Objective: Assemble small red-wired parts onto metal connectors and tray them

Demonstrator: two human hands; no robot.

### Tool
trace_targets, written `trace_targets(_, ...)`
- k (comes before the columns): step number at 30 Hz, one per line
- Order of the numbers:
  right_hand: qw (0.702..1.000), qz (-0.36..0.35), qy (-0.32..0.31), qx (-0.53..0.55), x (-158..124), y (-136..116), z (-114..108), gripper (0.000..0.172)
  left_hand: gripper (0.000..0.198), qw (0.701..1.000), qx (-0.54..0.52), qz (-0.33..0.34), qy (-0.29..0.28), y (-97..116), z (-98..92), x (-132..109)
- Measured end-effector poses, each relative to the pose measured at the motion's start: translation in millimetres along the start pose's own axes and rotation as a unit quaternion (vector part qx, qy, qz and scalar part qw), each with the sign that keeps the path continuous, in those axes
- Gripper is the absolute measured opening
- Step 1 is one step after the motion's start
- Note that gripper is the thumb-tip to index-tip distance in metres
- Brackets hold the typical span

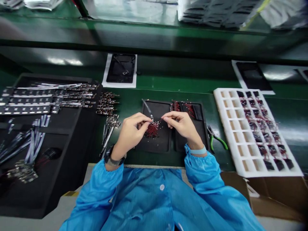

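My left hand (131, 133) and my right hand (181, 123) meet over a black mat (156, 144) at the middle of the green bench. Both are closed in a pinch on a bundle of thin red wires with small silver ends (152, 129) that lies on the mat between them. Beside the left fingertips a slim tool (147, 107) rests on the mat. More red wires (186, 108) lie on a second black mat behind my right hand. Both arms wear blue sleeves, and a watch sits on the left wrist.
A white foam tray (237, 141) partly filled with wired parts stands at the right, over a cardboard box (276, 195). Green-handled pliers (218, 138) lie beside the mats. A black tray (60, 134) with strips and flex parts fills the left. Small boards (107, 102) lie nearby.
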State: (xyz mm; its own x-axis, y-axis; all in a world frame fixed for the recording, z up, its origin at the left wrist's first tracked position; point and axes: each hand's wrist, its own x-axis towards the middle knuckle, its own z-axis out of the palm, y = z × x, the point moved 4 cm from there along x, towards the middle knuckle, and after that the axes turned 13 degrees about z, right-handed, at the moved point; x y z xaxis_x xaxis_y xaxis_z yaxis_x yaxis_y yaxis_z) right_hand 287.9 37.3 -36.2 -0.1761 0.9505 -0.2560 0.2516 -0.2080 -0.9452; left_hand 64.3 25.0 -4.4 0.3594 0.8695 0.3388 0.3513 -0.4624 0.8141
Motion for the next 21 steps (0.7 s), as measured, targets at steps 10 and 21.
trace_targets(10,0.998,-0.015,0.053,-0.036,-1,1,4,0.024,0.01,0.999,-0.004,-0.002,-0.053,-10,22.2,10)
trace_targets(21,0.999,-0.015,-0.044,-0.021,-1,0,19,0.021,0.01,0.994,0.058,0.049,-0.077,-5,21.0,14)
